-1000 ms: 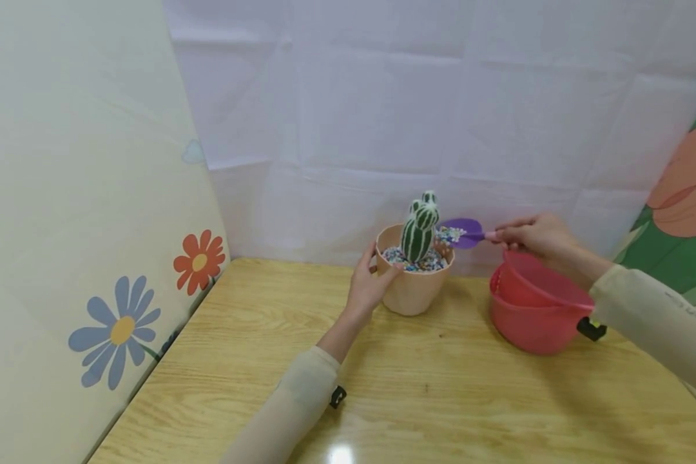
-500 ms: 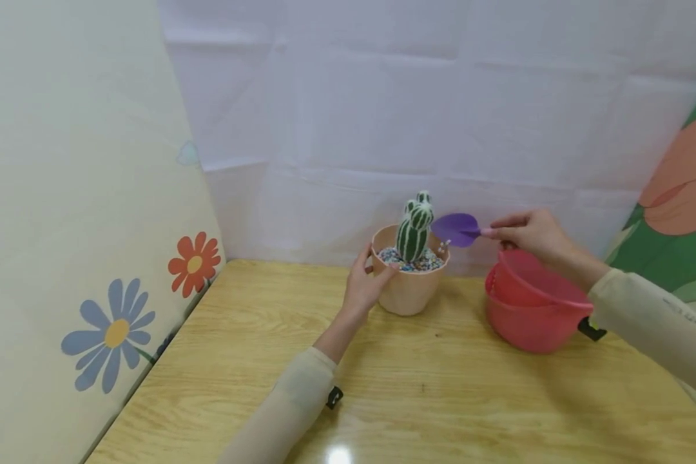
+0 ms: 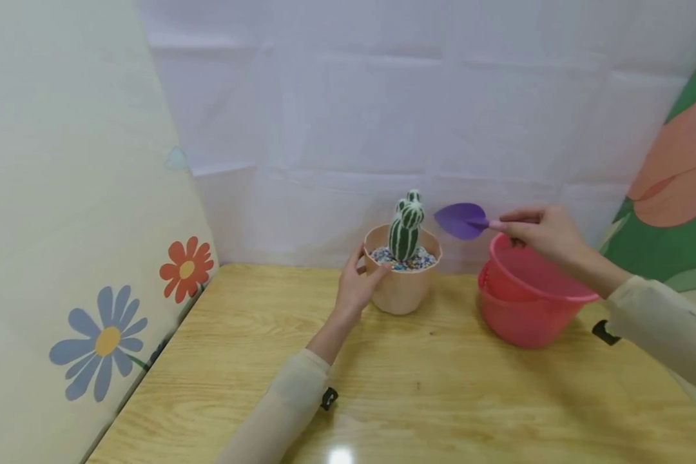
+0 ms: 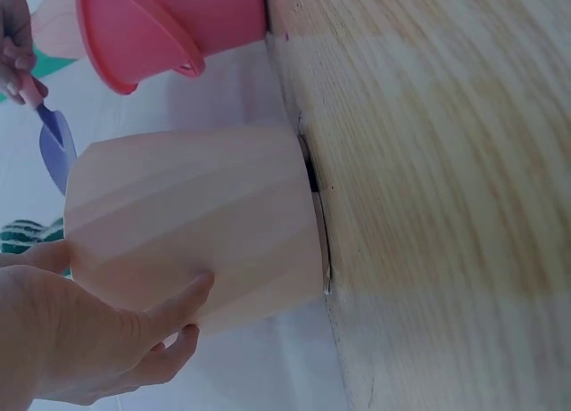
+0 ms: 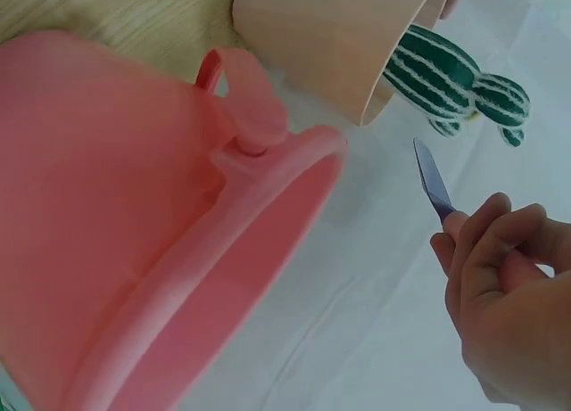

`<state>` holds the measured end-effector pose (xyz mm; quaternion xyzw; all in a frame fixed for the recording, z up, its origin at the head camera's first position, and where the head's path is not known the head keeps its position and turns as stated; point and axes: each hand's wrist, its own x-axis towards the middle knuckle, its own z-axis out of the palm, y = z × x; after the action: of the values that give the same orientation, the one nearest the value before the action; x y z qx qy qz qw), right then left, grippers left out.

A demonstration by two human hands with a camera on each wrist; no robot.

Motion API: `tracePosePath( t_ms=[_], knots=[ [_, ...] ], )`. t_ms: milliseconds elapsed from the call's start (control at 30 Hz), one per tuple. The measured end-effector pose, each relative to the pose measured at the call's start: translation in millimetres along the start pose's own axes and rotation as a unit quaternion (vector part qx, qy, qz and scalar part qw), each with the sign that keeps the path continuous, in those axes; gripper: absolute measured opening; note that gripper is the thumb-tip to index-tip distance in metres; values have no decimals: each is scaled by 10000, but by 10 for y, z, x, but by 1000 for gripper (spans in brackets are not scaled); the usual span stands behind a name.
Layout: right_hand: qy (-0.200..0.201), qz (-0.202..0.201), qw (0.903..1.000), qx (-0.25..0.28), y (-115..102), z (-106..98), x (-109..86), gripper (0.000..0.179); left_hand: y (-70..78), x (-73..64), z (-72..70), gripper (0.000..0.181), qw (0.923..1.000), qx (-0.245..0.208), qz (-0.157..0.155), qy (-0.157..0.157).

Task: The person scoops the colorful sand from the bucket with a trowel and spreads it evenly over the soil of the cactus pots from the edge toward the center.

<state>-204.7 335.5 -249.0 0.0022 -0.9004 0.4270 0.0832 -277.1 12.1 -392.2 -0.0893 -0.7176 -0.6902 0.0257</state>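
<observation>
A peach flower pot (image 3: 402,293) stands on the table, holding a green-and-white striped cactus (image 3: 405,240) and small multicoloured pebbles (image 3: 425,259). My left hand (image 3: 355,290) grips the pot's left side, thumb at the front rim. The left wrist view has the pot's wall (image 4: 178,219) large, with fingers lying along it. My right hand (image 3: 548,235) pinches the pink handle of a small trowel whose purple blade (image 3: 463,221) is raised right of the cactus, with no pebbles showing on it. In the right wrist view this blade (image 5: 432,181) appears edge-on, apart from the pot.
Below my right forearm stands a pinkish-red bucket (image 3: 516,319), its handle mount (image 5: 254,135) visible in the right wrist view. White cloth (image 3: 336,116) hangs behind the wooden table (image 3: 417,386). A flower-patterned panel (image 3: 93,225) borders the left side.
Pebbles on the trowel have dropped off into the pot. The blade has tipped and lifted, drawing back from the cactus to the right. My left hand keeps its grip on the pot.
</observation>
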Motion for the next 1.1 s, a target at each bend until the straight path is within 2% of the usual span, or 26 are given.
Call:
tracePosePath(
  t_ms=[133,300,533,667,800,967,1100],
  knots=[
    [-53,140,9998,-140,20,-138,-127,67,7,10,-24,81,10000,-24,41,-39],
    [90,379,9986,-368,107,-294,-266,72,12,21,-29,80,9999,-98,54,-59],
    [381,535,9971,-386,262,-474,-394,74,3,39,-49,82,9998,-132,113,-137],
    [483,603,9945,-702,357,-567,-483,75,-12,36,-40,82,9997,-129,104,-169],
    [603,520,9915,-1032,464,-597,-543,75,-14,35,-31,81,9996,-184,81,-191],
    [730,313,9877,-1348,607,-590,-564,65,1,34,-47,80,9992,-340,71,-215],
    [692,-236,9834,-1663,713,-606,-620,47,4,30,-64,80,9990,-354,91,-259]
  ],
)
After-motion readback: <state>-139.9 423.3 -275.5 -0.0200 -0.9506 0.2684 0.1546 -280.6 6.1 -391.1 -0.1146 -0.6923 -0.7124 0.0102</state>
